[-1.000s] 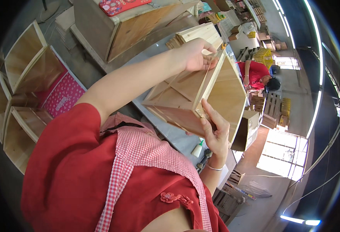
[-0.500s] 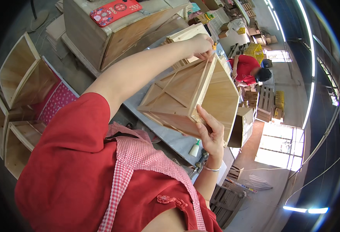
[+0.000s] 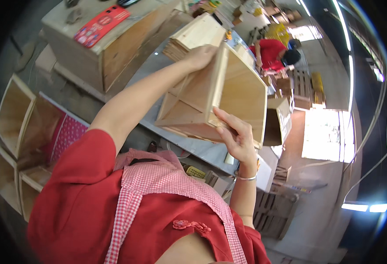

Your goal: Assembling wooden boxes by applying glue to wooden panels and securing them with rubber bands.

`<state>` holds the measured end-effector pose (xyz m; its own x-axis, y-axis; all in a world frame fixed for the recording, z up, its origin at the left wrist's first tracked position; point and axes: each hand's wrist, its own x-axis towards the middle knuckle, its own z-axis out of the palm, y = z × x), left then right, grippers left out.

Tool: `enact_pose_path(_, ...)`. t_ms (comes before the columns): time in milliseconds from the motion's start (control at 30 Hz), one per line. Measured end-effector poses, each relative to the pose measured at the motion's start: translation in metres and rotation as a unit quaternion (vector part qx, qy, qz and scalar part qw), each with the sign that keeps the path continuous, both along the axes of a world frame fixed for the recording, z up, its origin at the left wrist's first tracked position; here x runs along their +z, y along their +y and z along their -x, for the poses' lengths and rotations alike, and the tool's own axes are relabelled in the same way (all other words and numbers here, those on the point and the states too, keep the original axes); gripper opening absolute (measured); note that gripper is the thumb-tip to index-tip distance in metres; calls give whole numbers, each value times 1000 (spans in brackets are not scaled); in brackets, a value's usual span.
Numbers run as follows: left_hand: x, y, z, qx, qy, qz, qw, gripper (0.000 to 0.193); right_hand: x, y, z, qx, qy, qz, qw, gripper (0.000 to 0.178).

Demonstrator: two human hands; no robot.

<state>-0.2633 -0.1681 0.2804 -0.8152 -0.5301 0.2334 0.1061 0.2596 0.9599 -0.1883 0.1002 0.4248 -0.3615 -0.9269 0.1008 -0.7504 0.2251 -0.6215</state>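
A pale wooden box (image 3: 239,83) with slanted sides and braced panels is tilted over the grey table (image 3: 143,101), its open mouth facing right. My left hand (image 3: 201,58) is closed at the far part of the box's outer side, near the rim corner; its fingertips are partly hidden and slightly blurred. My right hand (image 3: 237,134) grips the near rim corner between thumb and fingers. A stack of wooden panels (image 3: 200,33) lies just beyond my left hand. A small orange item (image 3: 229,34) stands behind the box's far corner.
Open wooden boxes (image 3: 15,116) stand at the left by a pink dotted cloth (image 3: 72,136). A red patterned flat item (image 3: 101,26) lies on a worn bench (image 3: 70,48). A cardboard box (image 3: 276,121) is right of my work. A person in red (image 3: 270,53) stands farther back.
My left hand has shifted from the rim's far corner back onto the box's outer side. My right hand keeps its grip on the near corner. The whole view has swung slightly.
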Motion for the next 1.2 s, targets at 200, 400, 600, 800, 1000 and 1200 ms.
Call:
enact_pose_path(200,31,-1,-3,42,16,-176,983,43,13,27,39,15,150,96,984,43)
enact_pose_path(400,48,-11,42,40,-30,-220,974,36,-2,54,207,-218,309,30,925,44)
enact_pose_path(600,32,-4,69,149,-12,-182,972,13,-24,57,255,-230,258,-76,935,50)
enact_pose_path(800,24,-9,64,252,-45,-65,964,37,-35,47,274,-132,296,-40,945,42)
enact_pose_path(1000,73,13,17,181,-154,-86,968,44,-54,72,282,-132,173,99,971,50)
enact_pose_path(1200,75,90,-110,76,-105,-126,983,76,-80,137,184,-142,-344,212,904,67)
